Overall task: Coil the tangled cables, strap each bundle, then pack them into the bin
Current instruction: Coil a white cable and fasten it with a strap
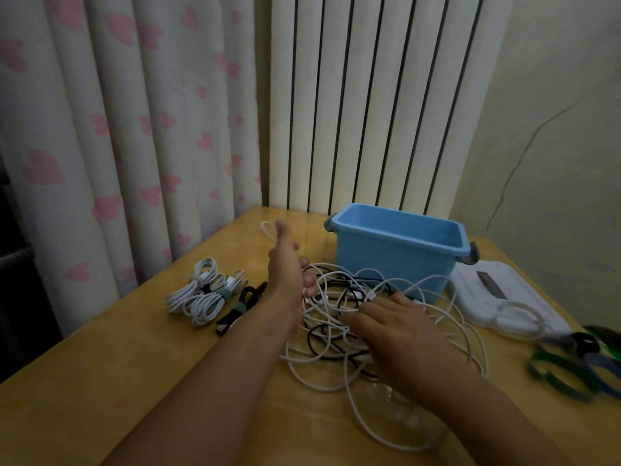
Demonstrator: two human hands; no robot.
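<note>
Tangled heap of white and black cables (356,317) sits mid-table just in front of the light blue plastic bin (400,243), spreading left to right. My right hand (396,334) lies flat on it, fingers spread and gripping nothing; my left hand (285,264) is at its left edge, fingers hidden, so I can't tell its hold. Right is nearer; strapped white coils (201,294) lie further left.

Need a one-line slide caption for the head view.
Both hands, left hand and right hand, work a tangle of cables beside strapped bundles and a blue bin.
</note>
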